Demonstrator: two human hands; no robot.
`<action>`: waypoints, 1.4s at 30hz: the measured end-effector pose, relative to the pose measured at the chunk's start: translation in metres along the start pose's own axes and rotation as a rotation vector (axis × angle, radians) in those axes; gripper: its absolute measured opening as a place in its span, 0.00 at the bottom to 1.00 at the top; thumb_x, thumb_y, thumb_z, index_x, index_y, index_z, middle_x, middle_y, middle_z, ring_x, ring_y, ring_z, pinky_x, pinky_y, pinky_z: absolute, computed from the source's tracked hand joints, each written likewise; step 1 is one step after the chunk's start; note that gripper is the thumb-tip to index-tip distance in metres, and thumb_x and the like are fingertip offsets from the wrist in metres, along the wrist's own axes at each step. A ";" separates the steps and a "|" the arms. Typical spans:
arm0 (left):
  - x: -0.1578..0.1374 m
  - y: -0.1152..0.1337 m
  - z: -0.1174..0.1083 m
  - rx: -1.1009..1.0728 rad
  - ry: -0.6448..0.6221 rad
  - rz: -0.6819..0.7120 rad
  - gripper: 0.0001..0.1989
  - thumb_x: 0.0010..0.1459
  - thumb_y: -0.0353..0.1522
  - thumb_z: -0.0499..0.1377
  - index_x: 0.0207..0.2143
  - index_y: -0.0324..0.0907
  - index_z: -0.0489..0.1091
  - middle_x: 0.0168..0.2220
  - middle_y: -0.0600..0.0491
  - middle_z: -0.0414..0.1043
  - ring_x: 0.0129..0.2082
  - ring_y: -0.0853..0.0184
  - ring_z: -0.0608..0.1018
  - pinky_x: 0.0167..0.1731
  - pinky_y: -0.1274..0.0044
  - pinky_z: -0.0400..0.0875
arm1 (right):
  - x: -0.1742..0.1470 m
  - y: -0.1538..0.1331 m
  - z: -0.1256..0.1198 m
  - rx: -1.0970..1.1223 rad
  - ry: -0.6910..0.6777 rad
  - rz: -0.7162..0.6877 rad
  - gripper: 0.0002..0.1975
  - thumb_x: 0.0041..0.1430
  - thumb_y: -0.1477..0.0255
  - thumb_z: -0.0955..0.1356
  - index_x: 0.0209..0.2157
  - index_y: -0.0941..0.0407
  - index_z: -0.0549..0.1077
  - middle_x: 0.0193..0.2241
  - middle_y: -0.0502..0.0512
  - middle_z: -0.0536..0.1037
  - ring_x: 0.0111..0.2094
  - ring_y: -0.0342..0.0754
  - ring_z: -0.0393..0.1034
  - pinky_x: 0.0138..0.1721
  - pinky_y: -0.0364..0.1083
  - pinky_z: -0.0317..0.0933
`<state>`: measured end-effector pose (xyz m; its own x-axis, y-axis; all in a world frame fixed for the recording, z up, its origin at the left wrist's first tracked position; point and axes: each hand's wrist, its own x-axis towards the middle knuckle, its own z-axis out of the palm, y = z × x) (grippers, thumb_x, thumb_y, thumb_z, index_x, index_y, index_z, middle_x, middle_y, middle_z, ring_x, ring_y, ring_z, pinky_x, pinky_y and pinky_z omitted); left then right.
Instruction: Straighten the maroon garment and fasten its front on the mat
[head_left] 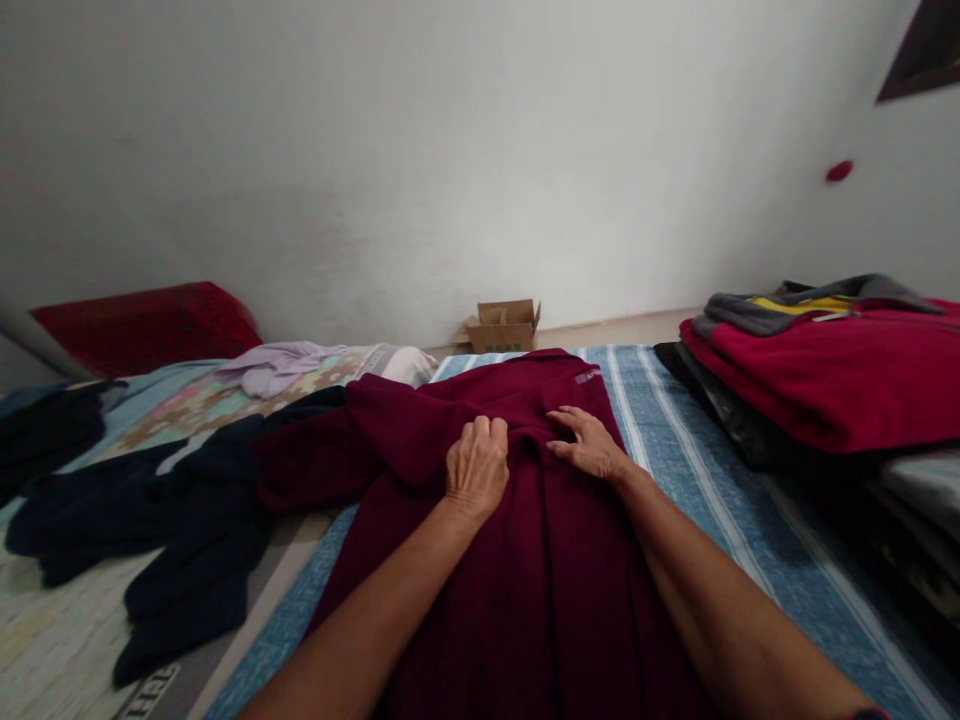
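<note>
A maroon long-sleeved top (pixel 480 590) lies spread in front of me, with small pale lettering near its far right edge. One sleeve reaches left over dark navy clothing. My left hand (pixel 478 465) is closed on the cloth near the middle, bunching it in the fingers. Just to its right, my right hand (pixel 589 445) rests on the same top with fingers apart and slightly bent. A dark fold runs down the cloth from between the hands towards me.
Under the top is a blue striped bedsheet (pixel 664 400). Dark navy clothes (pixel 187 520) lie at left, with a lilac cloth (pixel 277 365) behind them. Folded clothes, including a red garment (pixel 832 380), are stacked at right. An open cardboard box (pixel 506 330) stands by the wall.
</note>
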<state>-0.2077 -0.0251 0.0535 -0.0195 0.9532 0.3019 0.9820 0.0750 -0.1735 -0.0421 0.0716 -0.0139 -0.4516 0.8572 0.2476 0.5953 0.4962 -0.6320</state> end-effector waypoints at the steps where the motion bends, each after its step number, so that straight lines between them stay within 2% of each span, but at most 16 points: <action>1: -0.004 0.003 -0.001 -0.021 0.007 0.021 0.08 0.58 0.27 0.50 0.38 0.42 0.66 0.38 0.47 0.67 0.41 0.60 0.70 0.36 0.73 0.67 | 0.000 0.000 0.000 0.003 -0.002 0.002 0.30 0.49 0.63 0.67 0.55 0.56 0.66 0.58 0.60 0.62 0.59 0.54 0.54 0.58 0.52 0.48; 3: -0.011 0.008 -0.001 -0.099 0.001 0.037 0.07 0.58 0.29 0.51 0.37 0.42 0.67 0.37 0.48 0.68 0.40 0.61 0.71 0.36 0.73 0.66 | 0.000 0.000 -0.001 0.011 -0.007 0.001 0.30 0.49 0.64 0.68 0.55 0.57 0.66 0.58 0.60 0.62 0.59 0.54 0.54 0.59 0.52 0.48; 5: -0.013 0.013 0.003 -0.245 -0.064 -0.029 0.05 0.56 0.32 0.54 0.33 0.42 0.69 0.35 0.49 0.71 0.37 0.62 0.73 0.35 0.74 0.66 | 0.000 0.000 -0.001 0.020 -0.005 -0.002 0.30 0.49 0.64 0.68 0.55 0.57 0.66 0.58 0.60 0.62 0.59 0.54 0.54 0.59 0.52 0.48; 8: -0.009 0.019 0.012 -0.640 -0.240 -0.261 0.06 0.52 0.34 0.58 0.26 0.41 0.71 0.26 0.51 0.72 0.28 0.65 0.74 0.29 0.76 0.65 | -0.001 0.000 -0.001 0.031 0.001 0.002 0.30 0.49 0.65 0.68 0.55 0.56 0.66 0.58 0.59 0.62 0.59 0.53 0.55 0.58 0.51 0.48; 10: -0.005 0.024 0.016 -0.961 -0.309 -0.436 0.07 0.50 0.33 0.58 0.24 0.39 0.71 0.22 0.52 0.70 0.21 0.69 0.71 0.23 0.78 0.63 | -0.001 0.000 -0.001 0.030 0.002 0.006 0.30 0.49 0.64 0.68 0.55 0.57 0.66 0.58 0.60 0.62 0.59 0.53 0.55 0.58 0.51 0.48; 13: 0.001 0.033 0.020 -1.300 -0.272 -0.599 0.05 0.47 0.32 0.60 0.26 0.38 0.71 0.21 0.55 0.69 0.16 0.75 0.66 0.19 0.81 0.59 | -0.001 0.000 0.000 0.021 0.008 -0.002 0.30 0.50 0.64 0.68 0.55 0.58 0.67 0.57 0.62 0.63 0.59 0.54 0.54 0.58 0.51 0.48; 16: 0.005 0.042 0.028 -1.420 -0.188 -0.572 0.05 0.44 0.31 0.62 0.26 0.38 0.72 0.21 0.55 0.70 0.19 0.75 0.67 0.20 0.82 0.60 | 0.000 0.003 0.002 0.012 0.021 -0.020 0.29 0.50 0.63 0.68 0.54 0.59 0.67 0.57 0.63 0.63 0.58 0.54 0.55 0.58 0.51 0.48; 19: 0.011 0.047 0.038 -1.392 -0.095 -0.528 0.05 0.42 0.31 0.62 0.22 0.38 0.71 0.21 0.55 0.70 0.21 0.73 0.69 0.21 0.82 0.62 | 0.002 0.006 0.003 0.026 0.028 -0.038 0.29 0.50 0.62 0.68 0.53 0.58 0.68 0.57 0.63 0.64 0.58 0.55 0.57 0.58 0.52 0.49; 26: 0.014 0.052 0.042 -1.418 -0.016 -0.664 0.05 0.41 0.29 0.60 0.24 0.38 0.66 0.18 0.58 0.66 0.17 0.73 0.68 0.16 0.83 0.61 | 0.003 0.008 0.005 0.071 0.042 -0.043 0.32 0.48 0.57 0.70 0.53 0.59 0.68 0.56 0.64 0.64 0.57 0.57 0.56 0.58 0.55 0.49; 31: 0.007 0.050 0.047 -1.422 0.032 -0.552 0.03 0.41 0.27 0.58 0.21 0.39 0.64 0.19 0.59 0.66 0.18 0.75 0.67 0.19 0.84 0.60 | 0.003 0.009 0.004 0.073 0.049 -0.043 0.33 0.47 0.55 0.70 0.53 0.57 0.68 0.56 0.63 0.64 0.57 0.57 0.57 0.57 0.55 0.50; 34: 0.004 0.046 0.049 -1.269 0.030 -0.468 0.06 0.44 0.28 0.57 0.19 0.39 0.63 0.17 0.59 0.64 0.18 0.75 0.65 0.20 0.83 0.58 | 0.004 0.010 0.006 0.041 0.052 -0.045 0.35 0.47 0.53 0.70 0.53 0.59 0.68 0.56 0.66 0.64 0.58 0.58 0.56 0.57 0.56 0.51; 38: 0.000 0.042 0.041 -0.902 0.006 -0.325 0.10 0.49 0.29 0.57 0.17 0.40 0.62 0.17 0.58 0.64 0.19 0.74 0.64 0.24 0.80 0.57 | 0.004 0.011 0.008 -0.007 0.061 -0.059 0.36 0.48 0.52 0.69 0.53 0.60 0.68 0.55 0.67 0.64 0.57 0.59 0.56 0.56 0.56 0.52; 42: -0.009 0.046 0.029 -0.686 -0.118 -0.257 0.04 0.53 0.30 0.56 0.26 0.40 0.68 0.24 0.53 0.71 0.25 0.69 0.71 0.29 0.78 0.61 | 0.004 0.011 0.008 -0.007 0.070 -0.068 0.35 0.48 0.52 0.70 0.53 0.59 0.69 0.55 0.67 0.65 0.57 0.59 0.57 0.56 0.57 0.52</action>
<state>-0.1678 -0.0215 0.0159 -0.2462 0.9583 0.1448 0.8398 0.1364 0.5255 -0.0426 0.0795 -0.0260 -0.4441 0.8287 0.3407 0.5695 0.5546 -0.6066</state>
